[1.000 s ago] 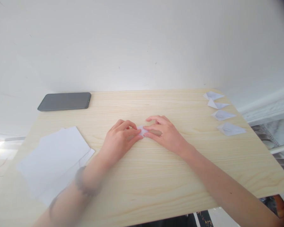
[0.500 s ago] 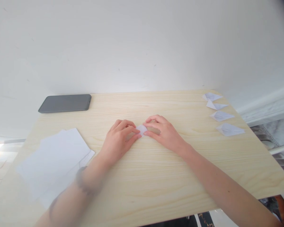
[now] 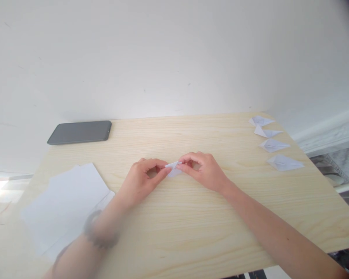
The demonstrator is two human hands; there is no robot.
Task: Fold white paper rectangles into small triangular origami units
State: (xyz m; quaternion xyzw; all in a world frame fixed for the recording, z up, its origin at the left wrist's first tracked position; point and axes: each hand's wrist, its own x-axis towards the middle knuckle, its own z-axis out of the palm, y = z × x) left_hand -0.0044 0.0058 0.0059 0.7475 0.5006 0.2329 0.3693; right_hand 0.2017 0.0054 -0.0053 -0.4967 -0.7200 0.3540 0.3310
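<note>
Between my two hands, over the middle of the wooden table [image 3: 163, 228], is a small folded piece of white paper [image 3: 173, 169]. My left hand [image 3: 147, 176] pinches its left side between thumb and fingers. With thumb and forefinger, my right hand [image 3: 202, 167] grips the right side. A crease or folded edge runs slantwise across the paper; parts of it are hidden behind my fingertips. At the right of the table, several folded white paper pieces [image 3: 285, 162], pointed at one end, lie in a column.
A stack of white paper sheets [image 3: 66, 201] lies at the left, partly behind my left forearm. Farther back on that side is a dark smartphone [image 3: 80, 132]. A white wall [image 3: 163, 58] rises along the table's back edge.
Both hands have closed into tighter pinches on the paper. The paper has turned and now shows a slanting folded edge. The whole view has shifted slightly.
</note>
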